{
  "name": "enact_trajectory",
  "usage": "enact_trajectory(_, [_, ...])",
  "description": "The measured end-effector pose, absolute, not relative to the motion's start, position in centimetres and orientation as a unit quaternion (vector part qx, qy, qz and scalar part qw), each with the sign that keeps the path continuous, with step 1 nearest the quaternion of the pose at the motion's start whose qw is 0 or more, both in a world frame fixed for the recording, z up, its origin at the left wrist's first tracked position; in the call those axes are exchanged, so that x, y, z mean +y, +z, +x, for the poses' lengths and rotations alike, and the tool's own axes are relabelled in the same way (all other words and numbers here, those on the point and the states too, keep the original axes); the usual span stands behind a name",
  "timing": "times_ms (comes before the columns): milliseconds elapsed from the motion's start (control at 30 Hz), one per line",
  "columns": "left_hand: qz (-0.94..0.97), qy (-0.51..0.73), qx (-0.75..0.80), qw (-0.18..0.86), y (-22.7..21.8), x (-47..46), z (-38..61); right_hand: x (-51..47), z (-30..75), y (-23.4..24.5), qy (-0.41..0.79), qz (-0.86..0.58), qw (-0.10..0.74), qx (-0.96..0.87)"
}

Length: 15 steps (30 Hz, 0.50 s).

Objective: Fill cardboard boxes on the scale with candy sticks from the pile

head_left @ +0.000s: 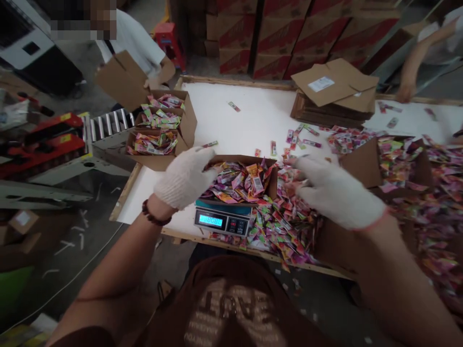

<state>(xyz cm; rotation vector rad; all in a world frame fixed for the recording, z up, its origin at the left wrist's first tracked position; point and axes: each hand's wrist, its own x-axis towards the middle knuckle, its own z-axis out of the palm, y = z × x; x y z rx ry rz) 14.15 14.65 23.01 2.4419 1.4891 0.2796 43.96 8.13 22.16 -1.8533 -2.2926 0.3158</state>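
Note:
An open cardboard box point(273, 180) full of small colourful packets point(237, 183) sits on a digital scale point(220, 220) with a lit blue display. In a white knit glove, my left hand point(188, 176) is at the box's left end, its fingers apart and reaching over the edge. I cannot make out anything in it. My right hand point(333, 190), also gloved, hovers over a loose heap of packets point(285, 226) to the right of the box. Its thumb and fingers are spread, with no packet visibly held.
Filled boxes point(186, 120) stand at the table's left end, by a co-worker holding a cardboard flap point(121, 79). Flattened cartons point(334, 91) are stacked at the back. Another filled box point(401, 164) stands right, near another person's arm point(415, 62). A roller conveyor point(110, 125) adjoins the left.

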Motion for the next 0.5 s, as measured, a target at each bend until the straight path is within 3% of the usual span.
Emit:
enact_trajectory(133, [0.83, -0.072, 0.544, 0.1, 20.0, 14.8, 14.3, 12.1, 37.4, 19.1, 0.138, -0.635, -0.079, -0.756])
enact_trajectory(267, [0.832, -0.113, 0.536, 0.09, 16.9, 15.1, 15.7, 14.9, 33.7, 16.2, 0.145, -0.627, -0.179, -0.744])
enact_trajectory(367, [0.828, -0.11, 0.542, 0.09, 17.7, 15.5, 15.4, 15.4, 34.3, 16.5, 0.169, -0.624, -0.124, -0.752])
enact_trajectory(500, [0.856, -0.025, 0.508, 0.092, 22.9, 15.2, 15.9, 13.3, 38.0, 20.9, 0.203, -0.651, 0.027, -0.731])
